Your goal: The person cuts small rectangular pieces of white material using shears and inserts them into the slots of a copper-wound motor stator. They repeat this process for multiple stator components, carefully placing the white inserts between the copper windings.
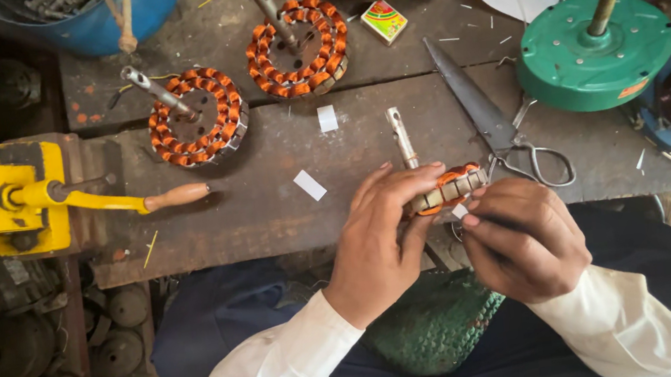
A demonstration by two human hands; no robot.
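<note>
My left hand (378, 242) grips a wound motor stator (448, 189) with orange copper coils and a steel shaft (402, 136) that points away from me. It is held tilted over the near edge of the wooden bench (270, 195). My right hand (524, 239) is curled just below the stator, its fingertips pinching a small white paper slip (460, 210) against the coils. White sleeves cover both forearms.
Two more orange-wound stators (197, 117) (297, 47) with shafts lie on the bench. Large scissors (495, 126) lie right of my hands, a green motor housing (591, 49) further right. A yellow hand winder (12, 197) stands at left. White paper slips (309, 184) and a small box (384, 21) are scattered.
</note>
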